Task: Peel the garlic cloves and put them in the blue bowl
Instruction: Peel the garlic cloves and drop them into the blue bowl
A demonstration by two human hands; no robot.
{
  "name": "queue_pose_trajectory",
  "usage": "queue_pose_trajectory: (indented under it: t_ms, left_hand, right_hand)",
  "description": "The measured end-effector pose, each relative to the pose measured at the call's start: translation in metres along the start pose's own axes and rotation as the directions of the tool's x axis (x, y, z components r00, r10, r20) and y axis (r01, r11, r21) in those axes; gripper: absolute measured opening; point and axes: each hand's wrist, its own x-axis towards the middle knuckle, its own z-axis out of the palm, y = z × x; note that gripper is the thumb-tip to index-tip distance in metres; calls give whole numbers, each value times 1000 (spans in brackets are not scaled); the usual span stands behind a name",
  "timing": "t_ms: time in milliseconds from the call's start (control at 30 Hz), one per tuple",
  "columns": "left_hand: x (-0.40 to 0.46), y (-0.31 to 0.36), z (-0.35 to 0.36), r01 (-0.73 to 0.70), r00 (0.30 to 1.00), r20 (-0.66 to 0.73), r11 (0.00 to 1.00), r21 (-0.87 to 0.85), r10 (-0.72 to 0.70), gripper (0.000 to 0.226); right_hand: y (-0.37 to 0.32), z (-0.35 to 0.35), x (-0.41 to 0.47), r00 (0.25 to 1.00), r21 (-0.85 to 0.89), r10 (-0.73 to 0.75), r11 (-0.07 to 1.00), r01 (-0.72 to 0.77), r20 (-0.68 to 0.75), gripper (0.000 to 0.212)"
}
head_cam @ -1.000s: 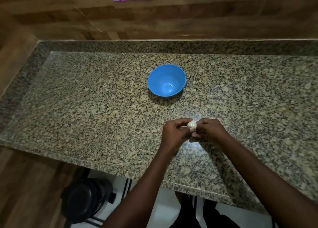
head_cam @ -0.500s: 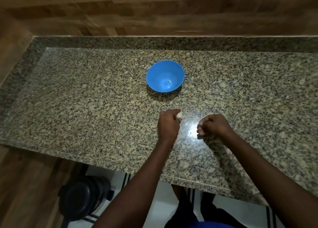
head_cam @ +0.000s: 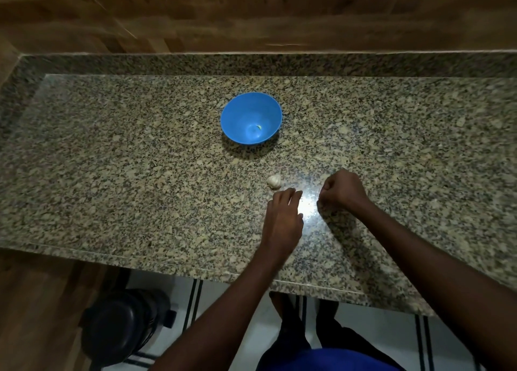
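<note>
A garlic bulb sits on the speckled granite counter, loose and touched by neither hand, between the person and the blue bowl, which stands farther back near the middle of the slab. The left hand lies low over the counter just on the near side of the garlic, its fingers stretched forward and relaxed, holding nothing, their tips close to the bulb but apart from it. The right hand is off to the right of the garlic, its fingers curled into a loose fist; whether something small is pinched inside I cannot tell. Inside the bowl, low on its wall, shows a small pale green speck, too small to name. Under the counter's near edge stands a black round object on a white tiled floor
</note>
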Motion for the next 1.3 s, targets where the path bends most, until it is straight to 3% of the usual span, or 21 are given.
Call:
queue_pose_trajectory:
  t_ms: [133, 300, 500, 567, 667, 700, 767, 833, 967, 1133, 1300]
  left_hand:
    - [-2, -3, -2, -27, 1000, 10, 1000, 7, 27, 55]
    - [-1, -6, -3, -37, 999, 30, 999, -10, 38, 57]
    - [-2, -7, -6, -54, 998, 36, 998, -38, 56, 58]
    - [-1, -7, -5, -52, 998, 20, 997, -52, 53, 54]
    - [5, 1, -8, 25, 997, -70, 976, -218, -41, 33]
    - [7, 8, -13, 108, 989, -53, 926, -362, -136, 25]
    - [13, 23, -22, 296, 948, 101, 723, -624, -301, 17]
    - [20, 30, -26, 377, 913, 186, 578, -724, -363, 10]
    - [24, 34, -36, 429, 886, 256, 471, -771, -387, 8]
    - [27, 34, -40, 431, 894, 298, 460, -776, -335, 9]
    - [33, 36, -45, 501, 855, 390, 346, -793, -343, 6]
  right_hand:
    - [-16, -4, 6, 999, -149, 1, 989, 5, 39, 12]
    - [-26, 6, -9, 985, -333, -171, 930, 152, -28, 37]
    - [-21, 11, -21, 922, -455, -386, 817, 354, 25, 10]
    - [-8, 12, -19, 934, -289, -350, 904, 316, -72, 11]
    - [8, 11, -18, 977, 187, -122, 970, 154, -172, 6]
    - [10, 10, -22, 989, 324, -50, 941, 93, -140, 7]
    - [10, 9, -30, 999, 569, 43, 822, -18, -31, 11]
    - [8, 6, -38, 997, 717, 65, 692, -79, 47, 8]
    - [11, -1, -45, 992, 791, 79, 598, -128, 101, 7]
    - [16, -4, -48, 998, 695, -18, 719, -26, 56, 14]
    - [20, -14, -50, 981, 780, -45, 614, -121, 188, 18]
